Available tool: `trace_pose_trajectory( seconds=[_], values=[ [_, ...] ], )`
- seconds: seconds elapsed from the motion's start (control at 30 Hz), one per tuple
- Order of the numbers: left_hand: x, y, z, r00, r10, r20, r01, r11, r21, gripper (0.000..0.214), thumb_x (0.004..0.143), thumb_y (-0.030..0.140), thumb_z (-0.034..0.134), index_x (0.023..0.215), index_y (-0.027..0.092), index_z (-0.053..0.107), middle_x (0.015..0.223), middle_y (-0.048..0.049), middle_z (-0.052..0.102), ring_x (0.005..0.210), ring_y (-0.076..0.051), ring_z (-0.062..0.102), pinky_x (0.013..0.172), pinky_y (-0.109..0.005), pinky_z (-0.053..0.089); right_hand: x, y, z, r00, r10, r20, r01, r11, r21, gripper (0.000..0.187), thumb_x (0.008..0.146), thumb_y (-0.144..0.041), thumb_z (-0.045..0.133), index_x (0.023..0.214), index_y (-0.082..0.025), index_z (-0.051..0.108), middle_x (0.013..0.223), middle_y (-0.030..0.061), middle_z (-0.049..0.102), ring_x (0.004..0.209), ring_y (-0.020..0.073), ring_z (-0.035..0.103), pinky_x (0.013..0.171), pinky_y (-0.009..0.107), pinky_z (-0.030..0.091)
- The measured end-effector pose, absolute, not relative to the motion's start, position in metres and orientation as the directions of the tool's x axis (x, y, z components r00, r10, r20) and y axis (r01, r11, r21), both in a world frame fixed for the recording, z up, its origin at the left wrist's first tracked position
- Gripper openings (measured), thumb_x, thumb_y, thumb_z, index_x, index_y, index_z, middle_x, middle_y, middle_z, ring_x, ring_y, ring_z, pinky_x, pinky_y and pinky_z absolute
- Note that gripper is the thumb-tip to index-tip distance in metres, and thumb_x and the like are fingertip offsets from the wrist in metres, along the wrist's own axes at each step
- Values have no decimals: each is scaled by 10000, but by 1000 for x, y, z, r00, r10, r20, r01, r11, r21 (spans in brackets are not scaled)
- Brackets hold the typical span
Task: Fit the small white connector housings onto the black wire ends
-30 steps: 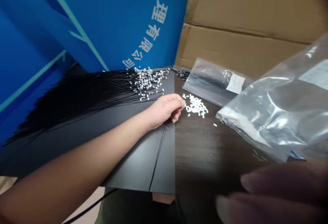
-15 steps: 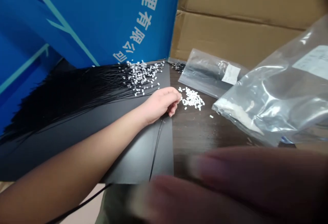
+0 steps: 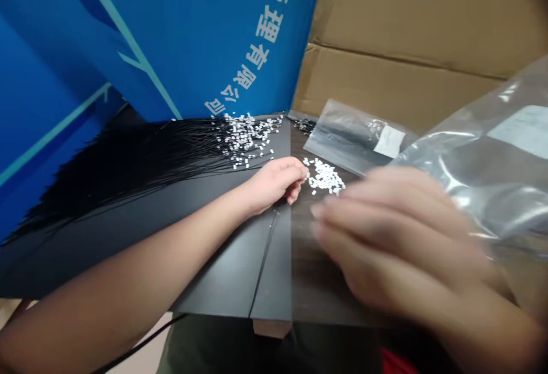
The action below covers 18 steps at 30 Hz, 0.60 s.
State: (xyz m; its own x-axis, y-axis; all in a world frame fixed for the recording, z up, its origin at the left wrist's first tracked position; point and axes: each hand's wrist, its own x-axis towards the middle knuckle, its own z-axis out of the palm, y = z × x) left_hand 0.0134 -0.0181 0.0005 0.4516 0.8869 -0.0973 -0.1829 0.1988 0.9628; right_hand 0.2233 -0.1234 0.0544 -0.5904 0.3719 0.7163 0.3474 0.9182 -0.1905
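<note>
My left hand (image 3: pixel 278 183) rests at the seam between the grey sheet and the dark wood top, its thumb and fingers closed in a pinch. Whatever lies in that pinch is too small to make out. Its fingertips are at the left edge of a small pile of white plastic pieces (image 3: pixel 326 177). Over the wood top, nearer to me, my right hand (image 3: pixel 394 237) is smeared by motion. Its thumb and fingers look close together, but I cannot see whether they hold anything. A thin black cord (image 3: pixel 263 260) lies on the grey sheet between my arms.
A large bundle of black cords (image 3: pixel 128 163) with white ends (image 3: pixel 246 134) lies at the back left. A flat clear bag (image 3: pixel 342 134) and a big clear bag (image 3: pixel 483 151) are on the right. Blue panel (image 3: pixel 192 31) and cardboard (image 3: pixel 406 31) stand behind.
My right hand has moved up and away from the camera, over the wood top. My left hand stays pinched beside the white pile. The whole view has shifted slightly.
</note>
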Motion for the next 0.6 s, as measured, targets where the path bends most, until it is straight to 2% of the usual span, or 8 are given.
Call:
trace_pose_trajectory(
  seconds=[0.07, 0.1, 0.17, 0.3, 0.47, 0.6],
  values=[
    [12, -18, 0, 446, 894, -44, -214, 154, 965, 149, 914, 255, 696, 804, 176, 634, 600, 16, 594, 507, -99, 538, 532, -206, 445, 208, -68, 47, -590, 225, 776, 383, 923, 23, 284, 968, -132, 661, 1119, -335, 790, 1100, 38, 848, 932, 273, 759, 792, 493, 585],
    [11, -17, 0, 455, 889, -43, -233, 166, 958, 195, 922, 307, 712, 803, 181, 623, 572, 21, 579, 493, -105, 533, 519, -208, 436, 206, -47, 40, -585, 188, 789, 409, 908, 87, 310, 966, -119, 629, 1142, -322, 785, 1076, 47, 849, 912, 270, 759, 775, 482, 575],
    [11, -16, -1, 468, 882, -52, -252, 190, 949, 242, 903, 351, 754, 796, 189, 608, 561, 19, 575, 488, -116, 537, 510, -218, 445, 208, -22, 24, -565, 222, 795, 462, 883, 82, 371, 958, -116, 605, 1223, -307, 780, 1130, 76, 842, 976, 289, 763, 826, 488, 574],
    [12, -13, -2, 455, 888, -66, -268, 207, 941, 345, 895, 397, 810, 754, 195, 569, 583, 14, 563, 505, -122, 548, 500, -230, 465, 217, -15, 6, -537, 304, 787, 527, 849, 31, 447, 925, -118, 593, 1267, -336, 782, 1167, 61, 826, 1012, 285, 757, 884, 483, 556],
    [12, -13, 1, 450, 890, -68, -266, 206, 942, 347, 907, 403, 818, 775, 184, 584, 606, 9, 567, 521, -123, 556, 498, -234, 481, 216, -19, 9, -540, 290, 790, 500, 866, 24, 425, 939, -130, 602, 1293, -302, 764, 1199, 87, 814, 1036, 284, 758, 905, 480, 550],
    [12, -14, 3, 450, 889, -83, -253, 216, 943, 283, 901, 338, 810, 799, 179, 599, 627, 4, 585, 537, -124, 560, 506, -236, 493, 214, -19, 9, -497, 420, 759, 537, 836, -111, 345, 1012, -190, 590, 1291, -284, 769, 1224, 101, 807, 1077, 286, 755, 927, 479, 550]
  ],
)
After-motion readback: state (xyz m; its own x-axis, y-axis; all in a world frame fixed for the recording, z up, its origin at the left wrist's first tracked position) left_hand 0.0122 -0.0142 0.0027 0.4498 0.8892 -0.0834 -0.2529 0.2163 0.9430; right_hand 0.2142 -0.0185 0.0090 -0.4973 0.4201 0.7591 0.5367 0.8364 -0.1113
